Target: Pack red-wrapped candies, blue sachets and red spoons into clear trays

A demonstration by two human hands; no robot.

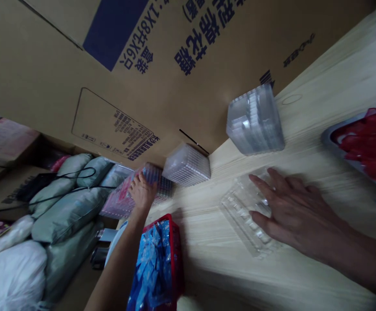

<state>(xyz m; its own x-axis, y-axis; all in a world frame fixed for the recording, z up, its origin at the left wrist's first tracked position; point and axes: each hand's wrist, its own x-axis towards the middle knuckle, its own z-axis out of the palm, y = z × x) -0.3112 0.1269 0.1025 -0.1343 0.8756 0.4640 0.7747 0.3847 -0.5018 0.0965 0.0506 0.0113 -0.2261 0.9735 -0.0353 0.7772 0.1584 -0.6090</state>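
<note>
My left hand [142,190] reaches far out and rests on a row of clear boxes with pink and dark contents [118,201], its fingers stretched over the top. Beside that row stands a stack of clear plastic lids or trays [188,166]. My right hand [287,207] is spread over a clear plastic tray [243,220] lying flat on the wooden table; fingers and thumb are apart, and its fingertips overlap the tray. Whether they press on it, I cannot tell. Behind it, a taller stack of clear trays [256,121] leans near the cardboard.
A large printed cardboard box [162,99] forms a wall along the table's back. Blue packets fill a red basket [176,259] in front. At right sits a grey tray [332,134] of red wrapped pieces. Greenish sacks [68,216] and a white bag [11,276] lie left, below a black cable.
</note>
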